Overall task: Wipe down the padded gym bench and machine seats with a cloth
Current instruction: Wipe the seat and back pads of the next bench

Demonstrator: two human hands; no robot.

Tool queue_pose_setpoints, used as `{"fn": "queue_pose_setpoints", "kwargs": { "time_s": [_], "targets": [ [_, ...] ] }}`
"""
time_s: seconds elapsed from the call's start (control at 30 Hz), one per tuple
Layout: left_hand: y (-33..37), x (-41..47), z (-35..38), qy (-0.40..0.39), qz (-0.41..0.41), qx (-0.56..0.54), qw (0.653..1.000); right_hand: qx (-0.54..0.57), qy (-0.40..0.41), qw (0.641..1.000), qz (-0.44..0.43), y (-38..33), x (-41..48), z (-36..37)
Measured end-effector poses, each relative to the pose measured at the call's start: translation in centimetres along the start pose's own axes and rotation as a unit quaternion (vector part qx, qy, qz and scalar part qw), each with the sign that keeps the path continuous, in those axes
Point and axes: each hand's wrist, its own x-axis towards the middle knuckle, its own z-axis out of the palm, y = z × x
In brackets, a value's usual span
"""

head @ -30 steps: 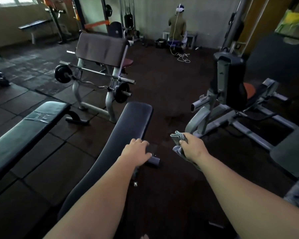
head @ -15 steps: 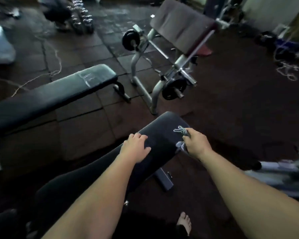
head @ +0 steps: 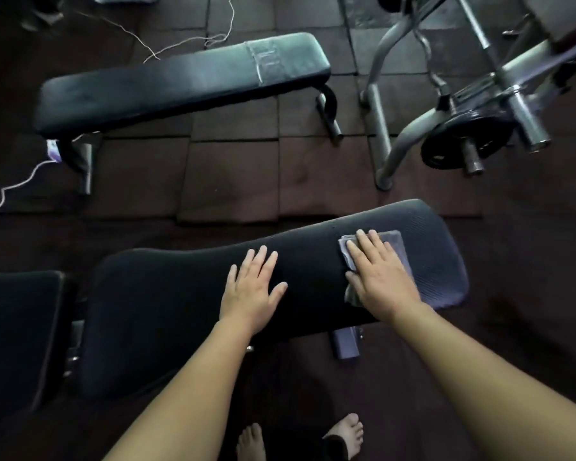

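A black padded bench point(head: 180, 294) lies across the lower middle of the head view, its back pad running from lower left to upper right. My right hand point(head: 379, 277) presses flat on a folded grey cloth point(head: 396, 241) near the pad's right end. Only the cloth's edges show around my fingers and palm. Flat on the pad's middle rests my left hand point(head: 251, 291), fingers spread, holding nothing. A separate black seat pad point(head: 17, 334) adjoins the bench at the far left.
A second flat black bench point(head: 180, 81) stands beyond, parallel to mine. A grey curl machine frame with a barbell and weight plate point(head: 463, 141) fills the upper right. White cords point(head: 14, 184) trail over the dark floor tiles at left. My bare feet point(head: 300, 437) are below.
My view has tilted down over the bench. My right hand has moved from gripping the bunched cloth at the pad's edge to pressing it flat on the pad. The left hand stayed on the pad.
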Motion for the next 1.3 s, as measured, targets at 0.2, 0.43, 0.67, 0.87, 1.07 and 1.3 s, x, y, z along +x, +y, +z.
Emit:
{"fn": "queue_pose_setpoints", "kwargs": {
  "time_s": [0.2, 0.43, 0.67, 0.87, 1.07, 1.3],
  "targets": [
    [-1.8, 0.4, 4.3, 0.047, 0.028, -0.014, 0.998, -0.088, 0.062, 0.994, -0.018, 0.7, 0.1, 2.5],
    [-2.4, 0.7, 6.1, 0.099, 0.041, -0.025, 0.994, -0.095, 0.072, 0.991, 0.058, 0.5, 8.8, -0.1],
    [-2.7, 0.7, 6.6, 0.117, 0.049, -0.029, 0.991, -0.104, 0.049, 0.979, -0.166, -3.8, -0.4, 4.1],
    [-2.7, 0.7, 6.7, 0.118, 0.045, -0.029, 0.992, -0.119, 0.086, 0.988, 0.040, 3.7, 8.4, -1.7],
    [-2.6, 0.7, 6.6, 0.122, 0.046, -0.034, 0.991, -0.138, 0.072, 0.978, -0.140, -1.1, 0.1, 3.4],
    [-2.5, 0.6, 6.5, 0.129, 0.045, -0.038, 0.990, -0.130, 0.075, 0.989, -0.009, 9.6, 7.2, -5.0]
  ]
}}
